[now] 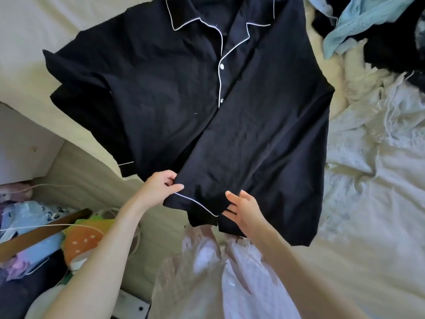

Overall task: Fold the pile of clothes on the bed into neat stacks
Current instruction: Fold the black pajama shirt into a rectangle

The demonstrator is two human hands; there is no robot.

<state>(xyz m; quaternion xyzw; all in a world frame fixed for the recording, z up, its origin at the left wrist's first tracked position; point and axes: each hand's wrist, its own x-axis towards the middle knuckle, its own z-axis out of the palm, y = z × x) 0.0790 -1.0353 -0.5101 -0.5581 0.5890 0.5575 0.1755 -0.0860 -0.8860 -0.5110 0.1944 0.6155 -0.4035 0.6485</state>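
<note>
Both hands at black shirt [184, 93] hem; left hand [161, 187] pinching, right hand [243, 207] touching.

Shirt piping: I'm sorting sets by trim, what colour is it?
White, against the black shirt; the piping shows best in the head view, along collar and placket.

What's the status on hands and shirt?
Left hand pinching the shirt hem. Right hand open at hem, no grip. Shirt spread flat on bed. Unfolded clothes far right.
</note>
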